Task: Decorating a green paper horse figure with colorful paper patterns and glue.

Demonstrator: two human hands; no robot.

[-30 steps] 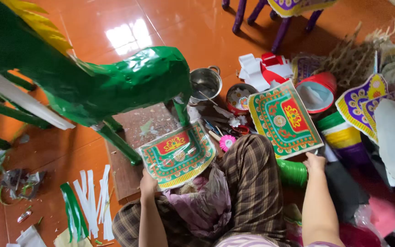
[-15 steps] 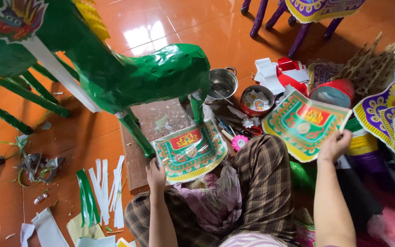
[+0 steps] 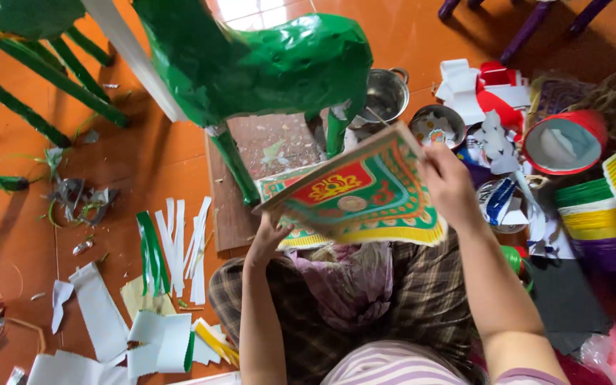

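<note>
Right hand point(image 3: 449, 187) swung its green-bordered, red-and-yellow printed paper panel point(image 3: 365, 191) over the left hand's point(image 3: 271, 232) matching panel point(image 3: 288, 207); line up edges first, I'd say.

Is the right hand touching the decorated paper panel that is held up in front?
Touching. In the head view the right hand grips the upper right edge of the decorated paper panel, with its fingers wrapped over it.

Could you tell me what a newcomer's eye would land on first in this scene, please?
First the big green paper animal, standing on a board at top centre over the orange floor. Next the bright patterned sheet in the middle, held up by the right hand at its top corner and the left hand at its lower edge. White paper strips lie scattered lower left.
</note>
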